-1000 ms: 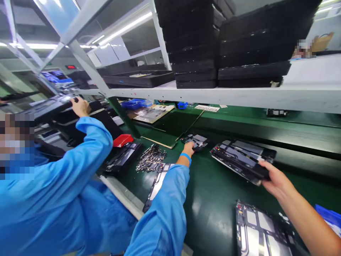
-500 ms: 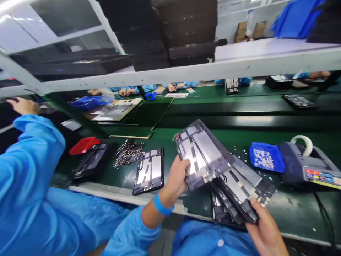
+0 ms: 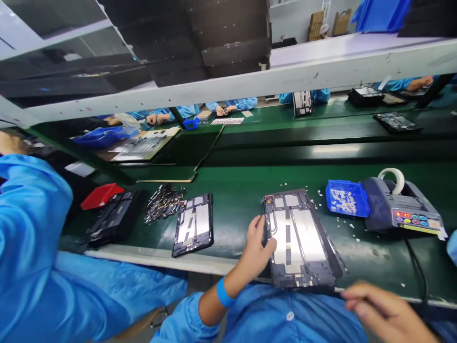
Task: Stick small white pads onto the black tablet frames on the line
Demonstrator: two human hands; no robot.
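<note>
One opened tablet (image 3: 298, 238) atop a darker panel (image 3: 331, 255) lies at the near edge of the green bench (image 3: 237, 205), left hand (image 3: 257, 248) at its left side, thumb and fingers parted, right hand (image 3: 382, 307) blurred beside its near right corner, grip impossible to tell.

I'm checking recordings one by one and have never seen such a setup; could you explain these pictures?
There is no robot here: one camera on a person's head looks forward and down at two bare hands. The left hand touches the left edge of an opened tablet-like device. The blurred right hand is near its lower right corner; whether it holds anything is unclear. The green bench also bears a similar device, a pile of small parts, a blue tray of white bits and a tape machine.
</note>
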